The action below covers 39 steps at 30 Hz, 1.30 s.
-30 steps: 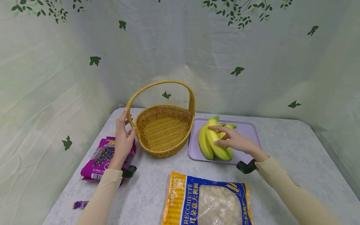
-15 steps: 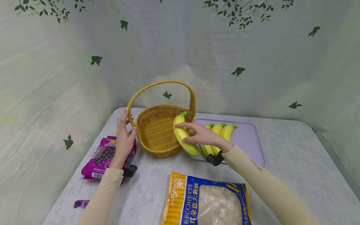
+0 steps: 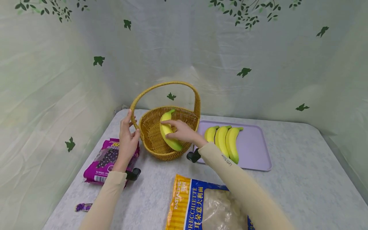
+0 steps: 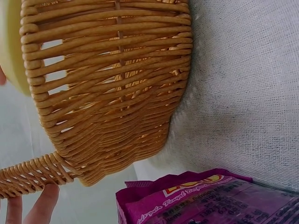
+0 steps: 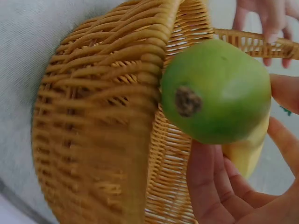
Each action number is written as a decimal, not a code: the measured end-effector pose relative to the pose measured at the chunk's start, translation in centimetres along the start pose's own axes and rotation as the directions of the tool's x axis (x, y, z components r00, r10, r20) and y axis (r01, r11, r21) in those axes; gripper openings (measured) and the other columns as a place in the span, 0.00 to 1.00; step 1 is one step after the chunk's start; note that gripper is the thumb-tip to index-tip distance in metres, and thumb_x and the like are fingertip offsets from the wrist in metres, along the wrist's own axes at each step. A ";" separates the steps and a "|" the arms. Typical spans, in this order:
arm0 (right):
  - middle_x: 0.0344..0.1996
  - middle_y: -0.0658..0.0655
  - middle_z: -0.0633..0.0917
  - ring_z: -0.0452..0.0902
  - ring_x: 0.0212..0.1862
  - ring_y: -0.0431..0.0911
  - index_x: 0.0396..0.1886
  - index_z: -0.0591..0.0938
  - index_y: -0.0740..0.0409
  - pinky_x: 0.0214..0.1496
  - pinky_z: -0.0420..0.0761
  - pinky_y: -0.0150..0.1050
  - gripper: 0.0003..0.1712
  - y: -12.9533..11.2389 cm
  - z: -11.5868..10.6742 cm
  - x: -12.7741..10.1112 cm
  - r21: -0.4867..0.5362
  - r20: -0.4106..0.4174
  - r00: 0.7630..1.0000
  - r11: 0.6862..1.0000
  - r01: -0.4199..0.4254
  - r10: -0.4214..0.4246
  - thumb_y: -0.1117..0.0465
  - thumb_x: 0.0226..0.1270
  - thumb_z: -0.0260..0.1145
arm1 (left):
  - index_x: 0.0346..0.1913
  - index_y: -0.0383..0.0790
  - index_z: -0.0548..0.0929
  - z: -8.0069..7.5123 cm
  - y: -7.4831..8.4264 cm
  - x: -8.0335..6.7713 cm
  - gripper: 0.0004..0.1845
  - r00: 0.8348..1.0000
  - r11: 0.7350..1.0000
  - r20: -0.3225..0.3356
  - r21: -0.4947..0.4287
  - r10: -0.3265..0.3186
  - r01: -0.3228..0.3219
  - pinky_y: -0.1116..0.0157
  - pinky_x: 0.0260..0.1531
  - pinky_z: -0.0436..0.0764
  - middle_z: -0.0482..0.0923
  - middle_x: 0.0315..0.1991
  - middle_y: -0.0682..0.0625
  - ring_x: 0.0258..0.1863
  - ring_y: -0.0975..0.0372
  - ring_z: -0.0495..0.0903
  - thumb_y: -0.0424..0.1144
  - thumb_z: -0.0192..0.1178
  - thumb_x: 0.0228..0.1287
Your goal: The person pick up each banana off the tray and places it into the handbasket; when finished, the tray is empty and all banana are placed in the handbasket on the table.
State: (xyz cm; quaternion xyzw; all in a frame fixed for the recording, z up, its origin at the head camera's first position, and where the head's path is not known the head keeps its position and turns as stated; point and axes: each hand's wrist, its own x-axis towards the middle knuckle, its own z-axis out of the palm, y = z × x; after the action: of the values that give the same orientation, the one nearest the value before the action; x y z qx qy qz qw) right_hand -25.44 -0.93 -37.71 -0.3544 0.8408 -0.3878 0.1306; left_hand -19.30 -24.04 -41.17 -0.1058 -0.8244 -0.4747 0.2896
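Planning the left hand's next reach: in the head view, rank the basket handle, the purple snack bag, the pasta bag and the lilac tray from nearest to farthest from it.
From the left hand:
1. Basket handle, touched by its fingers.
2. Purple snack bag, just below and behind the hand, at the table's left.
3. Pasta bag, front centre.
4. Lilac tray, right of the basket.

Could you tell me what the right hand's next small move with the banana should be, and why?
Probably lower it a little and let go. The right hand grips the banana over the wicker basket, inside the rim, while the left hand holds the handle base. Three more bananas lie on the purple tray.
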 end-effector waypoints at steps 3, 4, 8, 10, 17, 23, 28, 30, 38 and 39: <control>0.56 0.59 0.75 0.70 0.49 0.48 0.70 0.69 0.50 0.46 0.74 0.38 0.34 0.0 0.8 0.9 0.006 -0.030 0.999 1.000 -0.022 0.022 0.61 0.63 0.64 | 0.75 0.54 0.51 0.0 0.0 0.0 0.40 1.000 1.000 0.001 -0.008 -0.003 0.003 0.41 0.51 0.73 0.58 0.64 0.40 0.63 0.46 0.64 0.20 0.48 0.66; 0.56 0.59 0.75 0.69 0.50 0.48 0.70 0.69 0.49 0.46 0.73 0.38 0.34 0.0 1.1 1.2 0.006 -0.038 0.999 0.999 -0.033 0.033 0.61 0.63 0.64 | 0.75 0.54 0.51 0.0 0.0 0.0 0.41 1.000 1.000 0.002 -0.008 -0.005 0.005 0.41 0.51 0.73 0.58 0.64 0.40 0.63 0.45 0.64 0.20 0.48 0.66; 0.56 0.60 0.75 0.69 0.51 0.49 0.69 0.69 0.50 0.47 0.73 0.39 0.33 0.0 2.1 2.1 0.009 -0.060 0.997 0.998 -0.057 0.057 0.61 0.63 0.64 | 0.75 0.56 0.51 0.0 0.2 -0.1 0.41 1.000 1.000 0.002 0.003 -0.016 0.016 0.42 0.51 0.74 0.58 0.63 0.40 0.62 0.46 0.64 0.20 0.49 0.66; 0.56 0.61 0.75 0.69 0.51 0.49 0.69 0.70 0.49 0.47 0.73 0.39 0.33 0.1 2.7 2.5 0.019 -0.063 0.995 0.997 -0.070 0.072 0.61 0.63 0.64 | 0.75 0.56 0.51 0.0 0.2 -0.1 0.42 1.000 1.000 0.002 0.002 -0.020 0.020 0.42 0.50 0.74 0.58 0.63 0.40 0.62 0.46 0.64 0.20 0.50 0.66; 0.58 0.61 0.75 0.71 0.51 0.47 0.67 0.72 0.47 0.48 0.74 0.38 0.30 0.2 4.6 2.9 0.040 -0.072 0.991 0.993 -0.108 0.110 0.60 0.64 0.64 | 0.75 0.58 0.50 0.1 0.0 -0.1 0.42 1.000 1.000 0.009 -0.004 -0.026 0.026 0.41 0.51 0.73 0.58 0.64 0.40 0.63 0.46 0.64 0.21 0.50 0.66; 0.58 0.59 0.76 0.72 0.49 0.46 0.68 0.71 0.51 0.48 0.73 0.36 0.31 0.2 6.0 3.2 0.030 -0.034 0.993 0.994 -0.108 0.109 0.62 0.65 0.64 | 0.75 0.56 0.51 0.0 -0.1 -0.1 0.41 1.000 1.000 -0.002 0.000 -0.017 0.017 0.41 0.51 0.73 0.59 0.63 0.39 0.63 0.45 0.64 0.20 0.50 0.66; 0.58 0.58 0.76 0.72 0.52 0.45 0.68 0.71 0.50 0.50 0.72 0.35 0.31 0.5 7.0 3.7 0.006 -0.005 0.991 0.991 -0.133 0.133 0.60 0.65 0.65 | 0.75 0.48 0.50 0.2 -0.1 -0.2 0.40 1.000 1.000 -0.013 -0.011 0.000 0.000 0.37 0.50 0.71 0.58 0.62 0.35 0.62 0.40 0.63 0.18 0.48 0.65; 0.60 0.57 0.76 0.72 0.55 0.45 0.68 0.71 0.50 0.54 0.72 0.35 0.30 0.6 7.2 3.8 -0.018 0.009 0.991 0.991 -0.133 0.133 0.59 0.66 0.65 | 0.75 0.45 0.50 0.2 0.0 -0.2 0.39 1.000 1.000 -0.016 -0.014 0.000 0.000 0.36 0.49 0.70 0.58 0.62 0.33 0.62 0.39 0.63 0.18 0.48 0.65; 0.64 0.56 0.72 0.66 0.65 0.50 0.68 0.71 0.49 0.64 0.68 0.41 0.29 0.5 6.9 3.6 -0.002 0.049 0.984 0.986 -0.169 0.169 0.60 0.67 0.63 | 0.75 0.54 0.51 0.0 0.1 -0.2 0.40 1.000 1.000 -0.007 0.000 -0.025 0.025 0.41 0.51 0.73 0.58 0.63 0.38 0.63 0.44 0.64 0.20 0.48 0.66; 0.65 0.56 0.72 0.65 0.65 0.50 0.68 0.71 0.49 0.64 0.68 0.42 0.29 0.5 6.8 3.5 0.023 0.048 0.982 0.983 -0.182 0.181 0.61 0.68 0.62 | 0.75 0.54 0.51 0.0 0.1 -0.1 0.40 1.000 1.000 -0.006 -0.004 -0.021 0.021 0.40 0.51 0.73 0.58 0.63 0.39 0.63 0.45 0.64 0.20 0.49 0.66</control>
State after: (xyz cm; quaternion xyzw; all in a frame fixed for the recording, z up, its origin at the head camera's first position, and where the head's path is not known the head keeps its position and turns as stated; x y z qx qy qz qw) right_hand -24.81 -6.97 -42.38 -0.2834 0.8611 -0.3773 0.1892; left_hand -19.13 -23.96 -41.19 -0.0963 -0.8235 -0.4797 0.2871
